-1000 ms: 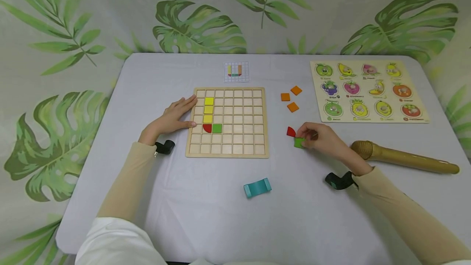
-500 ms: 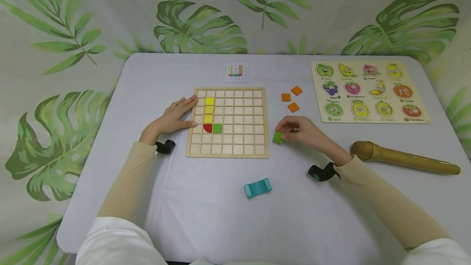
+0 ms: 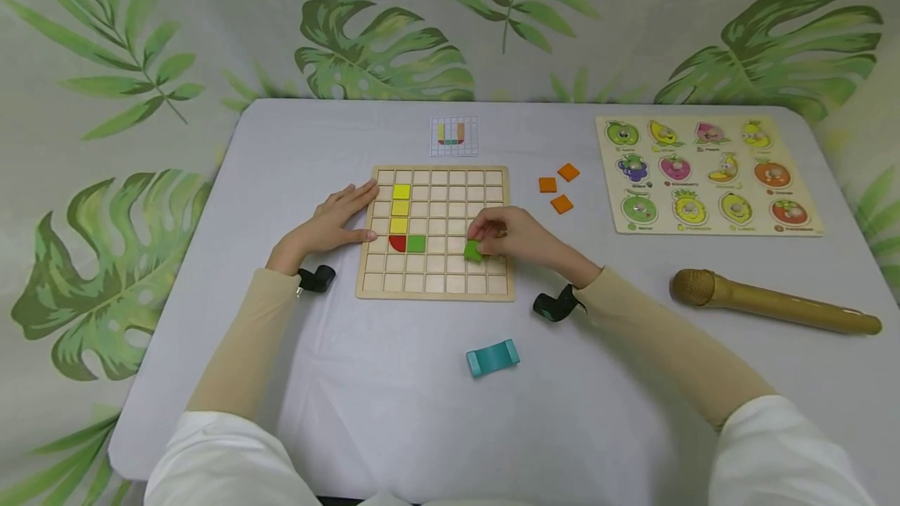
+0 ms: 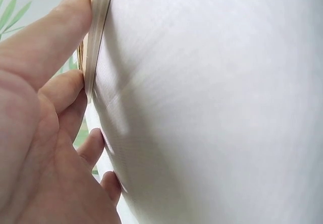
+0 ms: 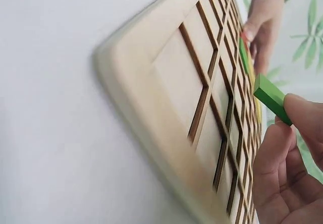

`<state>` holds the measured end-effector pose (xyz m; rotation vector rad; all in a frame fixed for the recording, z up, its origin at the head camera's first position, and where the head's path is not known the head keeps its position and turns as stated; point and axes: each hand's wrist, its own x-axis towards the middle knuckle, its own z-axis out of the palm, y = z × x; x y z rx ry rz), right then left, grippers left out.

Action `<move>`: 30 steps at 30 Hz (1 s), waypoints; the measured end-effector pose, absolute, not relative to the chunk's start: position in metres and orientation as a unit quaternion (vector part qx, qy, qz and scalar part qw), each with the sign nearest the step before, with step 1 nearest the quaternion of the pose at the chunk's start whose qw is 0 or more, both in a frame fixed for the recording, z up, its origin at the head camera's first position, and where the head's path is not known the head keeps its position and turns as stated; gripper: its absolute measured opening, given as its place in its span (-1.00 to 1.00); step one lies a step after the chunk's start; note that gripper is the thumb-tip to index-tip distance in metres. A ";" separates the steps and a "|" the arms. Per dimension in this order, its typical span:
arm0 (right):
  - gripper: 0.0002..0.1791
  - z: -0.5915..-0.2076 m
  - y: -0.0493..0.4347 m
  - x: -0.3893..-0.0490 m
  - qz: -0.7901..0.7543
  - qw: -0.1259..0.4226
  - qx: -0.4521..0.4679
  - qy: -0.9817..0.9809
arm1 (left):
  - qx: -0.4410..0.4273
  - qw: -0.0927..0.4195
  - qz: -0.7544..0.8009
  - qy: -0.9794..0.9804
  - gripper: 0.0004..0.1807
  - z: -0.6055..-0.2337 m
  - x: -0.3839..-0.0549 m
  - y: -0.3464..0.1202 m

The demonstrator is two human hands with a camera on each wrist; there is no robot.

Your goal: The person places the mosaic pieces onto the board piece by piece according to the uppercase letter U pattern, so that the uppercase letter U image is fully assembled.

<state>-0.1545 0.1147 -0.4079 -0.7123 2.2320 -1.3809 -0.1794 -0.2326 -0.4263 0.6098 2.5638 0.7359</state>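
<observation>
A wooden grid board (image 3: 436, 293) lies on the table. In its cells sit three yellow square tiles (image 3: 400, 208) in a column, a red quarter-round tile (image 3: 398, 243) below them and a green square tile (image 3: 416, 244) beside the red one. My left hand (image 3: 330, 223) rests along the board's left edge, fingers extended; in the left wrist view its fingertips (image 4: 70, 90) touch the board's side. Over the right-hand cells, my right hand (image 3: 516, 236) pinches another green square tile (image 5: 272, 99) between thumb and fingers, held tilted close above the grid.
Three orange square tiles (image 3: 562, 204) lie right of the board. Behind it is a small pattern card (image 3: 454, 151). A fruit puzzle board (image 3: 710, 178) and a brown microphone-shaped object (image 3: 780, 304) are at the right. A teal curved block (image 3: 493, 358) lies in front.
My right hand has carried the green tile leftward from the table to above the board. The loose red quarter-round tile beside it no longer shows on the table. My left hand stays put.
</observation>
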 end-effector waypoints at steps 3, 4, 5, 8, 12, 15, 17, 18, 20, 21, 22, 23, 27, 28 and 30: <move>-0.88 -0.410 0.097 -0.161 -0.486 0.213 -0.270 0.803 | 0.219 0.201 0.264 0.917 -0.08 -0.426 -0.179 -0.233; -0.88 -0.411 0.092 -0.163 -0.481 0.212 -0.276 0.805 | 0.219 0.201 0.264 0.918 -0.08 -0.427 -0.180 -0.233; -0.88 -0.412 0.086 -0.166 -0.476 0.211 -0.280 0.807 | 0.218 0.202 0.264 0.918 -0.08 -0.427 -0.180 -0.233; -0.88 -0.413 0.072 -0.171 -0.461 0.209 -0.287 0.813 | 0.217 0.204 0.264 0.917 -0.08 -0.426 -0.180 -0.233; -0.86 -0.412 0.059 -0.176 -0.432 0.210 -0.285 0.829 | 0.216 0.207 0.265 0.917 -0.08 -0.426 -0.180 -0.232; -0.86 -0.410 0.051 -0.175 -0.398 0.203 -0.297 0.844 | 0.215 0.207 0.262 0.918 -0.08 -0.426 -0.180 -0.232; -0.87 -0.408 0.048 -0.174 -0.372 0.194 -0.311 0.853 | 0.214 0.205 0.259 0.919 -0.07 -0.427 -0.181 -0.233; -0.86 -0.407 0.047 -0.173 -0.357 0.187 -0.319 0.858 | 0.215 0.205 0.258 0.919 -0.07 -0.427 -0.181 -0.233; -0.86 -0.406 0.045 -0.172 -0.335 0.176 -0.331 0.864 | 0.215 0.205 0.259 0.919 -0.08 -0.428 -0.181 -0.233; -0.86 -0.406 0.045 -0.172 -0.332 0.173 -0.333 0.865 | 0.216 0.205 0.259 0.919 -0.08 -0.428 -0.181 -0.233; -0.87 -0.407 0.046 -0.172 -0.331 0.171 -0.334 0.866 | 0.216 0.204 0.260 0.919 -0.08 -0.429 -0.181 -0.233; -0.87 -0.408 0.047 -0.172 -0.334 0.170 -0.333 0.865 | 0.217 0.204 0.261 0.918 -0.08 -0.429 -0.181 -0.233; -0.87 -0.412 0.057 -0.173 -0.380 0.169 -0.317 0.853 | 0.218 0.201 0.260 0.919 -0.07 -0.430 -0.181 -0.233; -0.86 -0.412 0.061 -0.173 -0.393 0.170 -0.311 0.849 | 0.218 0.200 0.261 0.919 -0.07 -0.430 -0.181 -0.233; -0.85 -0.413 0.071 -0.172 -0.420 0.172 -0.295 0.841 | 0.217 0.200 0.261 0.919 -0.07 -0.430 -0.181 -0.233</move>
